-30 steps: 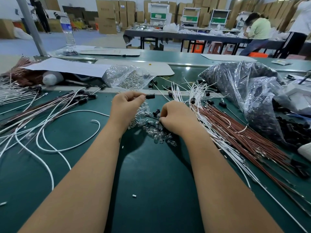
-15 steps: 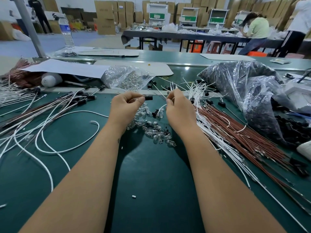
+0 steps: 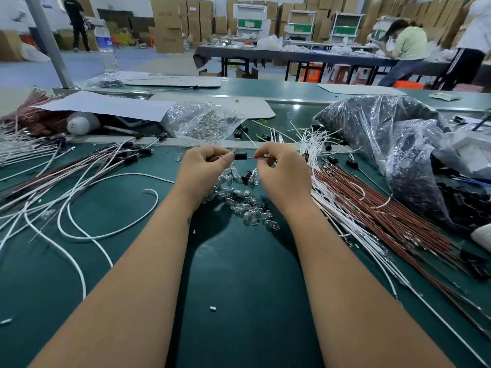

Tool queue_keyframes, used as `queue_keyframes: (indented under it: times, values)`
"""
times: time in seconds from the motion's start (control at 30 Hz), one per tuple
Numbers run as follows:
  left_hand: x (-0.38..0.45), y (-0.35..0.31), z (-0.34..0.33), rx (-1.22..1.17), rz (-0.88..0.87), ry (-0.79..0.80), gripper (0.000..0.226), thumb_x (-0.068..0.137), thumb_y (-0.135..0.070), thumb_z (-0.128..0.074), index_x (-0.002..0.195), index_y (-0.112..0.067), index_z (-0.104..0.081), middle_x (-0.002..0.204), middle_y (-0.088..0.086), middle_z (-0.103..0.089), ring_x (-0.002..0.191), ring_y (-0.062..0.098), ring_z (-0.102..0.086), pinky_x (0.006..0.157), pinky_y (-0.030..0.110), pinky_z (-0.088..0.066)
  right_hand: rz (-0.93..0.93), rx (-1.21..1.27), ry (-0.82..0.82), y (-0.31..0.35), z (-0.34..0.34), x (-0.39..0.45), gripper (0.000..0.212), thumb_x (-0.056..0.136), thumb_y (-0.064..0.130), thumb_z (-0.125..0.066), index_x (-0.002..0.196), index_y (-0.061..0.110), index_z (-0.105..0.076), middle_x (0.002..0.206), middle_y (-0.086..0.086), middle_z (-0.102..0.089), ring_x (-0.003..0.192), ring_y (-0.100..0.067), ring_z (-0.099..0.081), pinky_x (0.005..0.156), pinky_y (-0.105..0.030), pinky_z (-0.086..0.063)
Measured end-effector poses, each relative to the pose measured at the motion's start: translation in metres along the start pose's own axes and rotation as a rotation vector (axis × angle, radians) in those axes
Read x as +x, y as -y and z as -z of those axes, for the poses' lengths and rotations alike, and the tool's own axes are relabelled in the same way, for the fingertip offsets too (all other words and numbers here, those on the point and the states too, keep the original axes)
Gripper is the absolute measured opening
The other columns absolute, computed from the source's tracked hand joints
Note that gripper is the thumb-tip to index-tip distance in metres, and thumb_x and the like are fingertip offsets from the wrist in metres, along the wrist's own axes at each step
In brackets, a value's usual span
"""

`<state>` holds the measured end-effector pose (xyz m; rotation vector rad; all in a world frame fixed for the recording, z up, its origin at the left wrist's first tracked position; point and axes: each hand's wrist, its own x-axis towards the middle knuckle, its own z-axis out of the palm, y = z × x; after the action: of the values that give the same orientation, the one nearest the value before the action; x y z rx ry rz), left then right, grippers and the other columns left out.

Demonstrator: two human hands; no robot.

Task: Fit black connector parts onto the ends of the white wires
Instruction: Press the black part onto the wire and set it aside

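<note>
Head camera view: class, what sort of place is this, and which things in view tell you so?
Probably a factory assembly hall: bundled white wires on a green bench, stacked cardboard boxes, and another worker at a long table.

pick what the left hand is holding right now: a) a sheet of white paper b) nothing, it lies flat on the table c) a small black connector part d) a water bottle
c: the left hand pinches the small black connector part at its fingertips, raised above the green table, while the right hand pinches a thin wire end that points into it.

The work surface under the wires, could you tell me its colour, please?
Dark green, in the head view.
</note>
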<state>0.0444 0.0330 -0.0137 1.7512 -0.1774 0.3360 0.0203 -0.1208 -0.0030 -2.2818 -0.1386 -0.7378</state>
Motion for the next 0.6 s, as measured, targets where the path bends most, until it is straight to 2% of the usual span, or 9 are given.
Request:
queue_keyframes:
  times: [0.1, 0.2, 0.27, 0.43, 0.53, 0.6]
  values:
    - [0.001, 0.0, 0.0, 0.002, 0.002, 0.008, 0.012, 0.088, -0.017, -0.069, 0.076, -0.022, -0.069, 0.059, -0.008, -0.056, 0.053, 0.001, -0.046, 0.054, 0.011, -0.039, 0.041, -0.011, 0.023, 0.001, -0.004, -0.001, 0.021, 0.088, 0.009, -0.056, 0.091, 0.023, -0.07, 0.092, 0.009, -0.057, 0.076, -0.01, -0.052, 0.058, -0.018, -0.037]
    - [0.0, 0.0, 0.0, 0.015, 0.01, 0.011, 0.011, 0.088, -0.017, -0.068, 0.077, -0.02, -0.068, 0.051, -0.016, -0.053, 0.047, -0.003, -0.043, 0.049, 0.008, -0.036, 0.063, 0.019, 0.038, 0.001, -0.007, 0.0, 0.025, 0.092, 0.003, -0.051, 0.099, 0.015, -0.072, 0.094, -0.001, -0.059, 0.082, -0.016, -0.053, 0.065, -0.029, -0.044]
    - [-0.001, -0.002, 0.0, 0.02, 0.013, 0.018, 0.01, 0.089, -0.019, -0.068, 0.079, -0.018, -0.068, 0.051, -0.016, -0.052, 0.046, -0.003, -0.042, 0.048, 0.008, -0.035, 0.081, 0.045, 0.03, 0.003, -0.006, -0.001, 0.025, 0.092, 0.0, -0.05, 0.102, 0.01, -0.071, 0.095, -0.004, -0.062, 0.085, -0.018, -0.055, 0.07, -0.03, -0.045]
    - [-0.004, -0.008, -0.002, 0.06, 0.001, 0.062, 0.009, 0.089, -0.021, -0.067, 0.082, -0.016, -0.069, 0.066, 0.001, -0.056, 0.054, 0.005, -0.045, 0.052, 0.014, -0.038, 0.118, 0.081, 0.026, 0.004, -0.006, -0.004, 0.033, 0.088, -0.004, -0.053, 0.116, 0.009, -0.065, 0.095, -0.004, -0.067, 0.085, -0.015, -0.059, 0.074, -0.019, -0.042]
    - [-0.005, -0.01, -0.005, 0.076, -0.009, 0.075, 0.006, 0.089, -0.013, -0.067, 0.083, -0.013, -0.067, 0.063, -0.002, -0.055, 0.048, -0.001, -0.043, 0.05, 0.01, -0.037, 0.168, 0.064, 0.037, 0.005, -0.009, -0.004, 0.029, 0.085, -0.005, -0.053, 0.108, 0.005, -0.067, 0.1, -0.009, -0.067, 0.088, -0.017, -0.057, 0.073, -0.012, -0.034]
    - [-0.005, -0.01, -0.005, 0.1, -0.032, 0.077, 0.002, 0.088, -0.009, -0.067, 0.087, -0.01, -0.067, 0.066, -0.001, -0.058, 0.052, -0.003, -0.047, 0.055, 0.01, -0.04, 0.188, 0.053, 0.045, 0.006, -0.009, -0.004, 0.024, 0.084, -0.003, -0.055, 0.104, 0.003, -0.067, 0.098, -0.009, -0.064, 0.084, -0.015, -0.052, 0.072, -0.011, -0.034]
